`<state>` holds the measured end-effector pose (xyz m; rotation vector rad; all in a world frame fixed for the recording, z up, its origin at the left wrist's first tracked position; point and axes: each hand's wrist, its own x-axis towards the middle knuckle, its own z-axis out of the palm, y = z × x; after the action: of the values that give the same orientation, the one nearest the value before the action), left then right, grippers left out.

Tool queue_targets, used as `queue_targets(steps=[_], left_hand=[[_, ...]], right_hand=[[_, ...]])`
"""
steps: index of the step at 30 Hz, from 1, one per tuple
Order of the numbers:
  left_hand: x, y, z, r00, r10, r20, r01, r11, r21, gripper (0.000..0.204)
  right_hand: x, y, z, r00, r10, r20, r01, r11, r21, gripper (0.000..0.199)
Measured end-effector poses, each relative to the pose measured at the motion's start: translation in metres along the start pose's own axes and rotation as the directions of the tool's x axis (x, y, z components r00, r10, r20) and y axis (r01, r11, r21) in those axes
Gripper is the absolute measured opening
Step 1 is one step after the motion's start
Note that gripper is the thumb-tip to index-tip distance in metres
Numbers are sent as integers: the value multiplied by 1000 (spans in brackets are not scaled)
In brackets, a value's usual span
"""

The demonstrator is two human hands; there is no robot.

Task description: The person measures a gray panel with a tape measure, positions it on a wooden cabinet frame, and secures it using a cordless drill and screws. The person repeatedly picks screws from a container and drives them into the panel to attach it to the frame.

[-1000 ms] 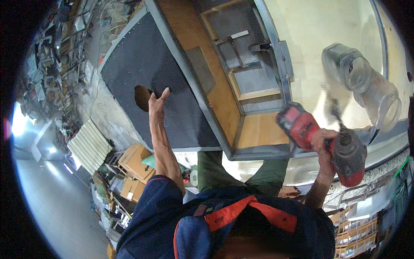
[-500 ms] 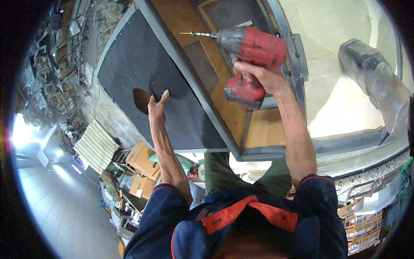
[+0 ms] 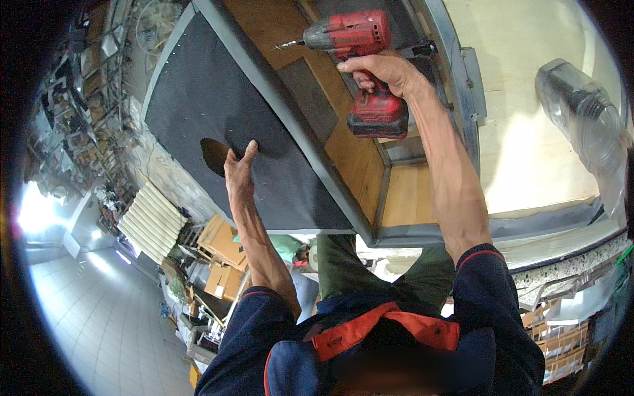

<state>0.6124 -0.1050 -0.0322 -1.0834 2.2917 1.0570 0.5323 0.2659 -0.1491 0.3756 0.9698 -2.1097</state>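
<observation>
Workshop: A tiled floor [image 3: 105, 317] runs down the left side, with dense clutter [image 3: 72, 112] crowding the area above it.
Open box: A wood-lined box [image 3: 413, 195] sits before the worker, framing dividing its inside; a grey edge [image 3: 291, 125] borders it, and a black-covered side [image 3: 198, 92] carries an oval hole [image 3: 213, 157].
Pale panel: A pale panel [image 3: 515, 132] spreads between box and jars.
Cartons: Brown cartons [image 3: 222, 241] sit beyond the worker's left arm, contents hidden.
Jars: Two clear jars [image 3: 574, 99] occupy the panel's right side, one showing something dark, too unclear to name.
Drill: A red-and-black drill [image 3: 360, 33] hovers above the box's open interior, aimed left.
Right hand: The right hand [image 3: 383, 72] grips the drill's handle.
Left hand: The left hand [image 3: 239, 177] touches the hole's margin, thumb extended; whether its fingers grip cannot be told.
Bit: The slim bit [image 3: 288, 45] appears just short of the grey edge.
</observation>
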Motion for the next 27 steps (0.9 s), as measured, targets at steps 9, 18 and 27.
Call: queue_targets(steps=[9,18,27], left_hand=[[-4,4,2,999,21,24,-21,1000,-20,54],[-8,11,6,1000,27,-2,-27,999,-22,52],[-14,20,9,999,25,-40,-21,996,92,50]], right_hand=[[15,-5,-2,998,54,21,-53,998,-25,19],[22,-15,-5,991,129,36,-126,990,-63,19],[28,-19,-1,982,187,10,-183,971,-154,22]])
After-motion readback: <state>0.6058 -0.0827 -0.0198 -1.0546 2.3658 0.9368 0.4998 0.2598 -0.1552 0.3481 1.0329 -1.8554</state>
